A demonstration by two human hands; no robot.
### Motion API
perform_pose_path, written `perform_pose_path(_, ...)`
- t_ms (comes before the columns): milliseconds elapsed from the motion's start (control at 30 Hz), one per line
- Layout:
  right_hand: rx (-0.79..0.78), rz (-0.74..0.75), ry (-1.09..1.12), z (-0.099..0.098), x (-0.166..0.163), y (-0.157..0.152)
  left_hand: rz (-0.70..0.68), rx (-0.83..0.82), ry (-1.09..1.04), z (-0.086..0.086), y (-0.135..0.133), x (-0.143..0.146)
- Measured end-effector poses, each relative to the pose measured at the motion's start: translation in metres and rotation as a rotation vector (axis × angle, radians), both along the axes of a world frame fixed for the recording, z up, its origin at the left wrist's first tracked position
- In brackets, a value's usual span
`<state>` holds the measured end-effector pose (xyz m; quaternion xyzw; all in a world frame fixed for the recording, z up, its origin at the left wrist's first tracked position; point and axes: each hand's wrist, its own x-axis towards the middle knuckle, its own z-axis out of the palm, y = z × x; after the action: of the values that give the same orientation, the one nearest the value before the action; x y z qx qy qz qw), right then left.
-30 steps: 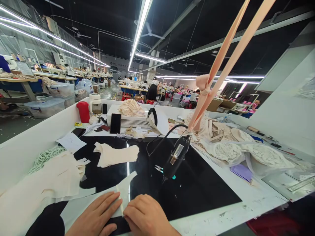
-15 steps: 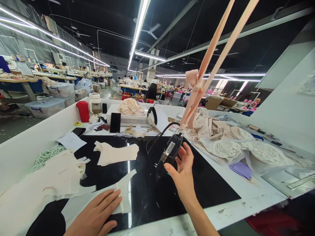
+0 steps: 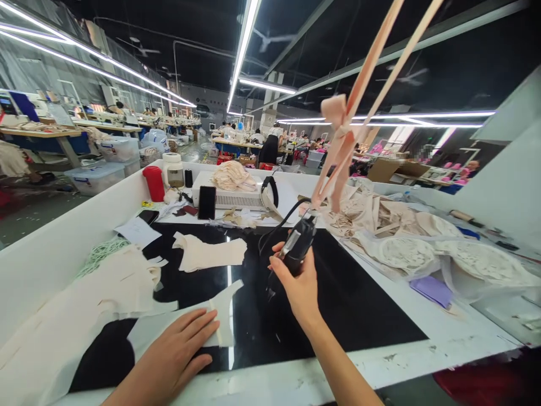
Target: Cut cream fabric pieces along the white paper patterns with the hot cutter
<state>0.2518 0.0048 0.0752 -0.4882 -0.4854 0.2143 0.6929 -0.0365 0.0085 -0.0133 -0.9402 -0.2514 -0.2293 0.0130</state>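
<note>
My right hand (image 3: 298, 278) is closed around a black hand-held tool (image 3: 295, 252) that hangs from pink straps (image 3: 343, 148) over the glossy black work surface (image 3: 346, 299). A black cable loops up from the tool. Flat on a cream fabric piece (image 3: 220, 321) near the table's front edge lies my left hand (image 3: 180, 352), fingers stretched out. Another cream fabric piece (image 3: 209, 253) lies further back on the black surface.
A stack of cream cut pieces (image 3: 105, 293) sits at the left, lace pieces (image 3: 422, 254) and a purple scrap (image 3: 433, 290) at the right. A white box (image 3: 230, 198), phone (image 3: 207, 202) and red cup (image 3: 154, 183) stand at the back. Other workers sit far off.
My right hand left the fabric, rose to the hanging tool and closed around it. My left hand stayed flat on the fabric piece.
</note>
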Motion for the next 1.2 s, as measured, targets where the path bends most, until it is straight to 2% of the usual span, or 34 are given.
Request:
perform_pose_path(133, 0.05, -0.069, -0.02, 0.002, -0.006, -0.009, 0.014, -0.162, 0.072, 0.014, -0.009, 0.004)
perform_pose_path(233, 0.11, -0.032, -0.009, 0.004, -0.012, -0.019, -0.006, -0.227, 0.093, 0.023, -0.011, 0.007)
perform_pose_path(333, 0.135, 0.049, 0.053, 0.002, -0.021, -0.029, -0.019, -0.207, 0.077, 0.028, -0.013, 0.011)
perform_pose_path(500, 0.158, 0.179, 0.201, -0.009, -0.036, -0.038, -0.098, -0.138, -0.001, 0.027, -0.017, 0.026)
perform_pose_path(767, 0.124, 0.239, 0.258, -0.016, -0.051, -0.04, -0.181, -0.124, 0.056, 0.019, -0.01, 0.047)
perform_pose_path(933, 0.122, 0.277, 0.28, -0.021, -0.055, -0.04, -0.161, -0.195, 0.086, 0.017, -0.009, 0.05)
perform_pose_path(1200, 0.155, 0.297, 0.31, -0.026, -0.059, -0.038, -0.115, -0.284, 0.079, 0.025, -0.009, 0.052)
